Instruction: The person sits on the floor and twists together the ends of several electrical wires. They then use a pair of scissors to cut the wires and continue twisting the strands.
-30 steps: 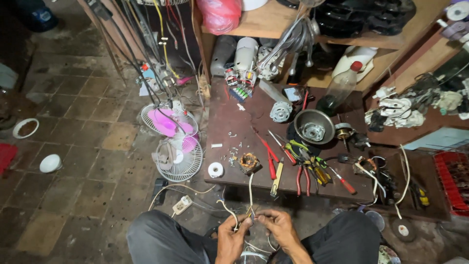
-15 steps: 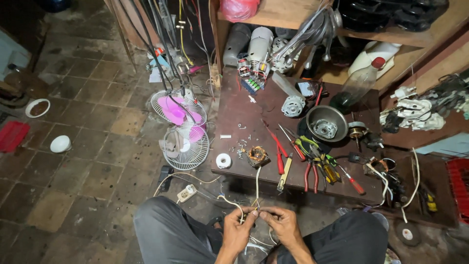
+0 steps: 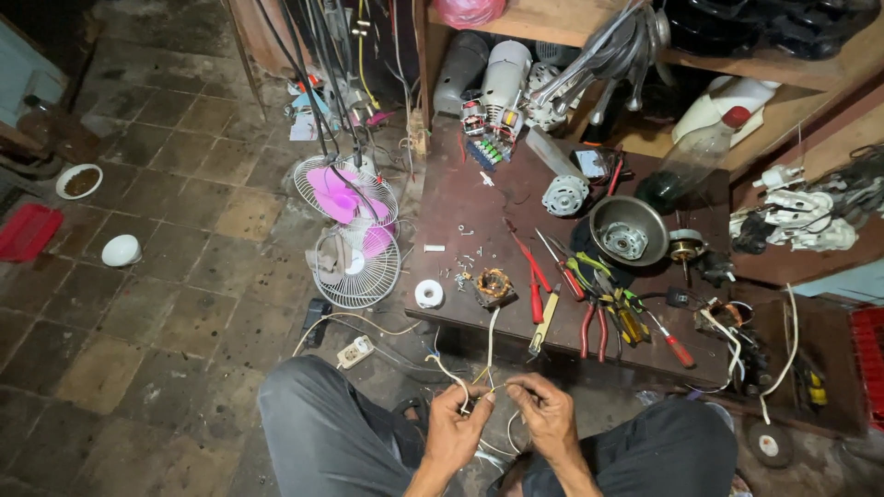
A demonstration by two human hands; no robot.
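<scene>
Copper windings show on the small motor stator [image 3: 493, 284], which sits at the near edge of the dark wooden bench [image 3: 479, 207], just right of a white roll of tape [image 3: 429, 294]. Thin lead wires [image 3: 489, 340] run from it over that edge and down to the hands, so their long axis points almost straight away from the person, with the stator directly ahead of and above both hands.

The left hand [image 3: 456, 428] is closed narrow, thumb and forefinger pinching the wire ends; the right hand [image 3: 545, 416] is pinched the same way on the strands just beside it. The fingertips nearly meet between the knees. The two hands sit about equally far from the stator, the left perhaps slightly nearer its line.

Along the bench's near edge to the right lie red-handled pliers [image 3: 591, 329], a yellow-handled screwdriver [image 3: 543, 324] and a red-handled screwdriver [image 3: 670, 342]. Farther back stands a round metal motor housing [image 3: 628, 231]. On the tiled floor off the bench's left edge stand two small fans with wire grilles [image 3: 354, 225], and a white power strip [image 3: 356, 351] lies near the left knee.
</scene>
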